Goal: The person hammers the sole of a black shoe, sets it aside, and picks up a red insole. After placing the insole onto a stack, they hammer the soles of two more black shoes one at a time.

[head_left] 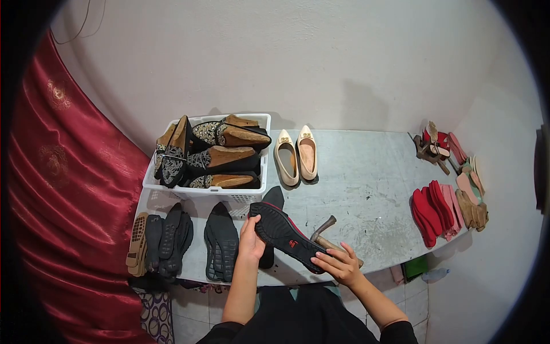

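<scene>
A black shoe sole (286, 234) with a ridged tread, a small red mark and a red edge is held up above the table, tread side towards me. My left hand (251, 239) grips its broad toe end. At the narrower heel end, my right hand (341, 265) has its fingers laid over the sole, holding it. Behind that hand lies a hammer (322, 234), its handle partly hidden by the fingers. Another dark sole (274, 196) shows partly behind the held one.
A white basket (229, 191) holds black patterned shoes with wooden lasts. Beside it stand cream flats (297, 157). More black soles (222, 243) and a tan sole (137, 243) line the left front. Red pieces (425, 218) and tools (429, 152) sit right. A red curtain (74, 189) hangs left.
</scene>
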Demonstrator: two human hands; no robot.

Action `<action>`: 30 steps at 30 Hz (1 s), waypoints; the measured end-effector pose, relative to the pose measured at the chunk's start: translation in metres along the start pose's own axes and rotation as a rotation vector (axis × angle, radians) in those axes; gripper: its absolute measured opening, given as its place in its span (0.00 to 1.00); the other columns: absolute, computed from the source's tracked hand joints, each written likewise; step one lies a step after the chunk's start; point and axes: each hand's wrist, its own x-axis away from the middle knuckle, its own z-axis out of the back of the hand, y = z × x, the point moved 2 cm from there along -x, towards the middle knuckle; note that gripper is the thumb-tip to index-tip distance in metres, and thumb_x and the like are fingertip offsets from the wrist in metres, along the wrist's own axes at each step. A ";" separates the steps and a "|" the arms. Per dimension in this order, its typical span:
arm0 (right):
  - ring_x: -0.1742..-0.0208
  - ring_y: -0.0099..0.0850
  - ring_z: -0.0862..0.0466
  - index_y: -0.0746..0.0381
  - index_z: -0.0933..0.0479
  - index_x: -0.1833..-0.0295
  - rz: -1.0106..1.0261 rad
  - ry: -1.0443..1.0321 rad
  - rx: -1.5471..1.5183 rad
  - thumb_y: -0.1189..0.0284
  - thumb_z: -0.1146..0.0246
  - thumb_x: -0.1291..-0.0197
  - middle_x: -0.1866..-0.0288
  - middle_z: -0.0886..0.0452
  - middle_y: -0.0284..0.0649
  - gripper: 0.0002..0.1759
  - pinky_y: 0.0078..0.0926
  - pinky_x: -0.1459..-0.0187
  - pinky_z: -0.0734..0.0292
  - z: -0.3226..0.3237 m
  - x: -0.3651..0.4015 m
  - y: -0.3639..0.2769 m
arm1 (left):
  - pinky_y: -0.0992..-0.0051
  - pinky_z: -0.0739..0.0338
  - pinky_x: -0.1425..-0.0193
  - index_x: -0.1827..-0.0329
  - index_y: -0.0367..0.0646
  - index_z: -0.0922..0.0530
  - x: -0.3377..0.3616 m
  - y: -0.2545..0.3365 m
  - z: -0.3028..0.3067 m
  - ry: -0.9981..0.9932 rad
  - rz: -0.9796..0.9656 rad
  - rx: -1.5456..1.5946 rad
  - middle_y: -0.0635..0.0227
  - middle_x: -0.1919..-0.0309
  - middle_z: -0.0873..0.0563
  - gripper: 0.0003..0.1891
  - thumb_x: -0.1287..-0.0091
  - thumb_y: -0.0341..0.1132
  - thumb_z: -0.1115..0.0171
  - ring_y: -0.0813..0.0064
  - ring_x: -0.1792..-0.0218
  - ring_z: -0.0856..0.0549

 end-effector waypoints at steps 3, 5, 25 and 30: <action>0.55 0.19 0.25 0.42 0.19 0.53 -0.022 -0.034 -0.006 0.66 0.40 0.49 0.54 0.20 0.18 0.16 0.33 0.36 0.43 0.004 0.004 0.003 | 0.67 0.23 0.49 0.47 0.43 0.30 0.008 0.005 -0.009 0.033 -0.151 -0.153 0.61 0.53 0.23 0.16 0.39 0.26 0.46 0.67 0.54 0.20; 0.56 0.19 0.25 0.42 0.19 0.54 -0.067 -0.051 -0.014 0.67 0.40 0.50 0.54 0.20 0.17 0.16 0.32 0.36 0.43 0.006 0.006 0.005 | 0.71 0.22 0.53 0.48 0.46 0.31 0.015 0.005 -0.021 0.015 -0.210 -0.184 0.64 0.54 0.25 0.17 0.40 0.23 0.47 0.70 0.56 0.20; 0.63 0.22 0.25 0.46 0.19 0.55 -0.357 0.074 -0.081 0.72 0.31 0.65 0.55 0.18 0.22 0.24 0.36 0.40 0.40 0.036 0.021 0.049 | 0.77 0.20 0.58 0.56 0.45 0.24 -0.067 -0.003 -0.084 -0.439 -0.107 -1.087 0.65 0.60 0.20 0.19 0.47 0.14 0.47 0.77 0.62 0.17; 0.61 0.27 0.25 0.49 0.18 0.55 -0.522 0.056 -0.129 0.74 0.30 0.69 0.57 0.18 0.26 0.26 0.33 0.42 0.39 0.037 0.017 0.079 | 0.71 0.26 0.54 0.63 0.47 0.19 -0.099 -0.018 -0.112 -0.468 -0.821 -1.589 0.60 0.55 0.28 0.14 0.54 0.21 0.37 0.63 0.62 0.22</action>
